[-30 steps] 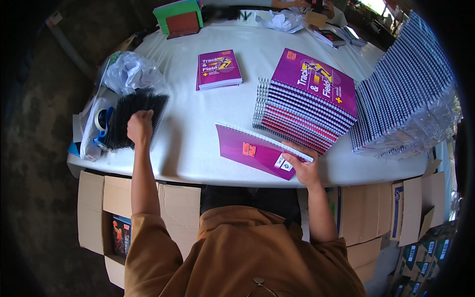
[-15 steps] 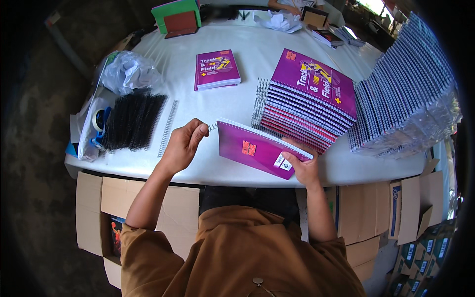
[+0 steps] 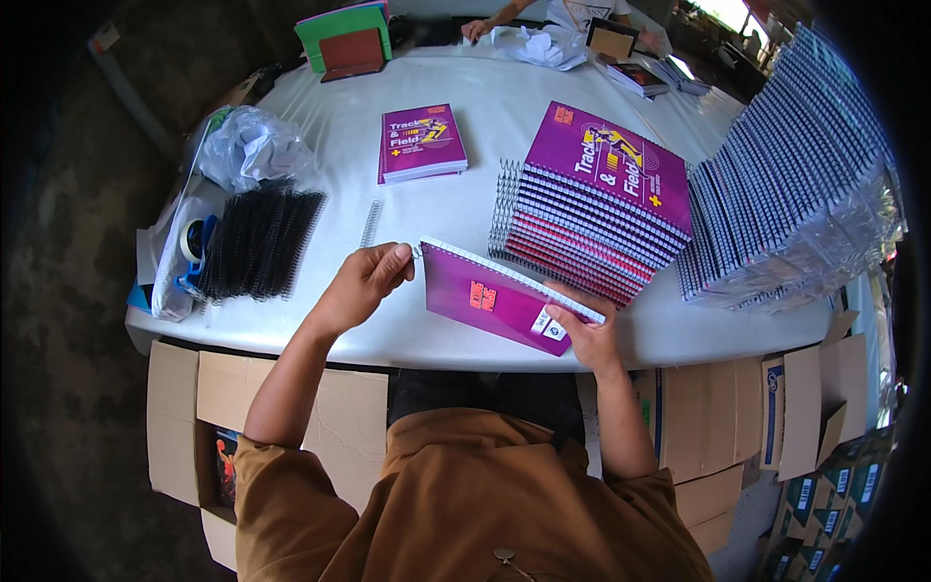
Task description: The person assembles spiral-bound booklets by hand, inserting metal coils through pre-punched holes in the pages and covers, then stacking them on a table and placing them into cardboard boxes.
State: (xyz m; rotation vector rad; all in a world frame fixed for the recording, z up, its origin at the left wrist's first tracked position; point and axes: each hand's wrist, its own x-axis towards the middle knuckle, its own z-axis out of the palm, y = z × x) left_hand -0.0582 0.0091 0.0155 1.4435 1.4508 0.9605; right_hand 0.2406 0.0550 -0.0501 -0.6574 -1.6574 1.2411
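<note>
On the white table [image 3: 456, 209] sits a small pile of purple books [image 3: 424, 141]. Left of this pile are crumpled plastic [image 3: 254, 147] and black coils [image 3: 260, 242]. Right of it are a bigger purple pile [image 3: 603, 184] and a tall stack [image 3: 790, 194].

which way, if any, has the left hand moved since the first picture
Yes: the left hand has moved right, off the black coils, to the left end of the purple notebook.

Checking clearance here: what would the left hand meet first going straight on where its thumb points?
Probably the held purple notebook, past the wire at the left fingertips; depth is unclear.
</note>
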